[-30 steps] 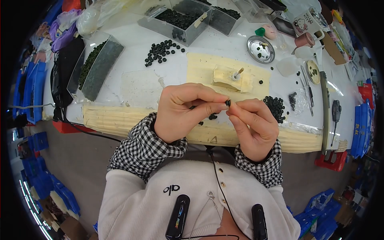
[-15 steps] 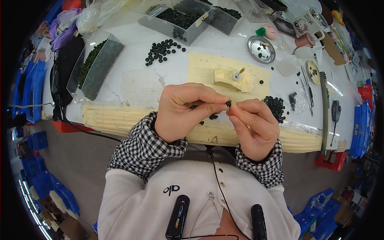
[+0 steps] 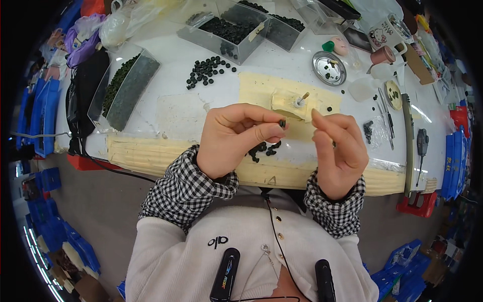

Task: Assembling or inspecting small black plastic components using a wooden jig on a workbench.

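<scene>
Between the thumb and forefinger of my left hand (image 3: pixel 234 136) is a small round black piece (image 3: pixel 282 123), its far side hidden by the fingertips. My right hand (image 3: pixel 342 151) is raised just right of it, thumb and forefinger apart and not touching the piece. A small dark bit shows among its fingers; I cannot tell whether it is held or lies behind them. Below my left fingertips lies a heap of black pieces (image 3: pixel 264 150) on the table edge. Beyond both hands a tape-covered block (image 3: pixel 289 105) carries an upright pin (image 3: pixel 304 98).
Clear bins of black pieces (image 3: pixel 241 50) stand at the back, with loose black discs (image 3: pixel 206 70) before them. A bin of dark green pieces (image 3: pixel 131 95) is at left. To the right are a round metal dish (image 3: pixel 329 68), thin tools (image 3: pixel 386 116) and a mug (image 3: pixel 385 35).
My right hand has let go of the black piece and drawn back to the right, its fingers parting. My left hand still pinches the piece, almost in the same place.
</scene>
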The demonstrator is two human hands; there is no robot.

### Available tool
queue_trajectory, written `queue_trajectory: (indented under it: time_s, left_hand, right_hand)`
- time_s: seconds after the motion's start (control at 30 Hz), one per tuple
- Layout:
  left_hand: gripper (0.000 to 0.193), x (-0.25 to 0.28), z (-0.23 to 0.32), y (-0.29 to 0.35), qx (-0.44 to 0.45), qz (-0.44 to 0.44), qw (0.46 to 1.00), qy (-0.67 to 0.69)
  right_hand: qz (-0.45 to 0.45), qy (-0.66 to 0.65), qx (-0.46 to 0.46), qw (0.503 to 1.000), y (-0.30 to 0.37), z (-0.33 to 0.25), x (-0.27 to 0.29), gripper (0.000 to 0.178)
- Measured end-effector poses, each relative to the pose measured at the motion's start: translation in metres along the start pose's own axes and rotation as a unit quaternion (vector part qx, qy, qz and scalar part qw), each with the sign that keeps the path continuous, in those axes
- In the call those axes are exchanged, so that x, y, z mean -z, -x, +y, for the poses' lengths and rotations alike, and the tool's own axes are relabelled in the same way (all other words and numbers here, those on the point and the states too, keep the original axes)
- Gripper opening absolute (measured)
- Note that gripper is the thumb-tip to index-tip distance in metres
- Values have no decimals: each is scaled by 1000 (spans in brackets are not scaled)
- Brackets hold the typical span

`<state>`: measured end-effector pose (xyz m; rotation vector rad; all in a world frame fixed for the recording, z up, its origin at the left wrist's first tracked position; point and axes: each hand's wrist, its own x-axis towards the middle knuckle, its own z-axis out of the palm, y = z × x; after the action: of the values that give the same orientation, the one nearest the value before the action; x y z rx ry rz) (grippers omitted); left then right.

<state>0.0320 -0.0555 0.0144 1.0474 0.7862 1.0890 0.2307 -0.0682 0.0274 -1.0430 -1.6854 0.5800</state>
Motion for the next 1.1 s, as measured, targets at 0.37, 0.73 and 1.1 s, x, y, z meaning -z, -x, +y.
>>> queue_trajectory:
  time_s: [0.37,0.73,1.1]
  left_hand:
    - [18,13,-20,-4,106,-79,940,314]
    - [20,12,-20,-3,125,-99,926,341]
    - [20,12,-19,-3,128,-108,926,338]
  right_hand:
    - [-56,193,3,980,-40,22,-3,12]
    - [10,-75,20,997,-34,-13,5,11]
    - [-38,-220,-56,973,-29,-10,-12,13]
